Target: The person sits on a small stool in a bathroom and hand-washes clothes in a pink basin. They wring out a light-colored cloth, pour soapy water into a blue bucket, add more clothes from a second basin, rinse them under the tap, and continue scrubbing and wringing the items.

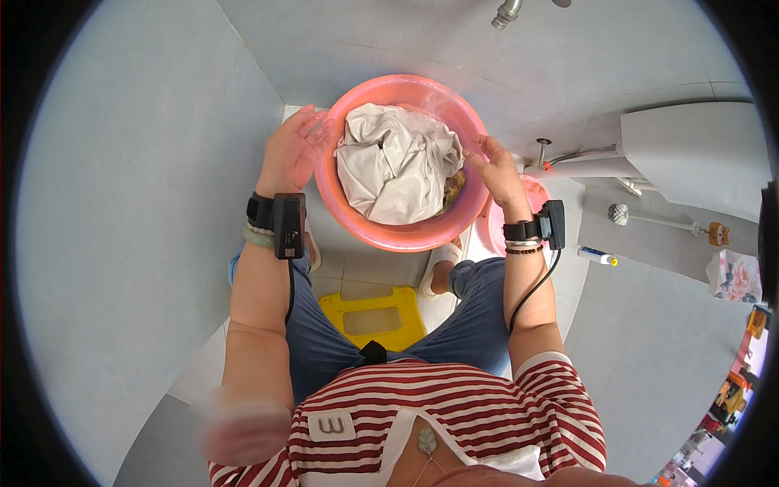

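A round pink basin [389,237] holds a crumpled off-white cloth [398,170] with a satin sheen. A yellowish-brown patterned fabric [454,188] shows beside the cloth at the basin's right inner wall. At the basin's left side is my left hand [294,150], its fingers loosely apart and slightly blurred along the outer rim. My right hand [497,172] is at the right rim, thumb and fingers bent around the edge. Part of that grip is hidden.
Below the basin, between my legs, stands a yellow plastic stool [373,325]. A second pink basin [495,231] is partly covered at right. Farther right are a white tube [596,256], a toilet brush [619,214] and a floral tissue pack [734,276]. A metal tap [506,15] juts from the wall.
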Available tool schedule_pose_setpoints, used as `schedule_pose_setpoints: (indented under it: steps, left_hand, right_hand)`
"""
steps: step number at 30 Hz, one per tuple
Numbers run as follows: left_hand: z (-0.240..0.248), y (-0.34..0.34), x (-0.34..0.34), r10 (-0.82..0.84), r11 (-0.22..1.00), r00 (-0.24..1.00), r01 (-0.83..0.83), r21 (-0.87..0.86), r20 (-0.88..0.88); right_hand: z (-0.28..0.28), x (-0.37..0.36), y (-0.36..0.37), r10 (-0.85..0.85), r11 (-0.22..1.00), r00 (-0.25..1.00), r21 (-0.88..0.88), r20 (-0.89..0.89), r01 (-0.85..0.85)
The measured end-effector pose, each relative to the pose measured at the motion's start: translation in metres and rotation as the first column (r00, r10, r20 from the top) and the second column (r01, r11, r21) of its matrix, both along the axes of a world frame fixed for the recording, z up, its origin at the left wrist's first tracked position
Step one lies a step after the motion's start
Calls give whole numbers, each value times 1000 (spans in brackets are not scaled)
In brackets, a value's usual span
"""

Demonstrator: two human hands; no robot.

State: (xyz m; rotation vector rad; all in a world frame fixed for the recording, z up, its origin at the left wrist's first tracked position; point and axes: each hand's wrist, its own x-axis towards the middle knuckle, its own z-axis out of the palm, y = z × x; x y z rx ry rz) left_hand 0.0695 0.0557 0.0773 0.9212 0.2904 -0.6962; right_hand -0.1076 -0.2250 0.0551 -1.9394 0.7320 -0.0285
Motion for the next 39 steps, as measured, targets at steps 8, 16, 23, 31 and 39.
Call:
schedule_pose_setpoints:
  steps: [8,16,23,31,39]
  left_hand:
    - [1,0,0,-3,1000,1000,3,-5,2]
    - [-1,0,0,-4,1000,1000,4,-15,-6]
    - [-5,2,1,1,999,1000,-1,-34,-11]
    - [-6,2,1,-14,999,1000,13,-41,-15]
    - [-7,3,1,-12,997,1000,10,-76,-21]
  right_hand:
    - [0,0,0,0,1000,1000,-10,-15,0]
    - [5,1,2,5,1000,1000,10,-15,-5]
    - [1,1,1,10,1000,1000,-4,-16,-10]
    - [5,2,3,24,999,999,-35,-35,-25]
    - [-1,1,0,27,998,1000,-50,-15,-27]
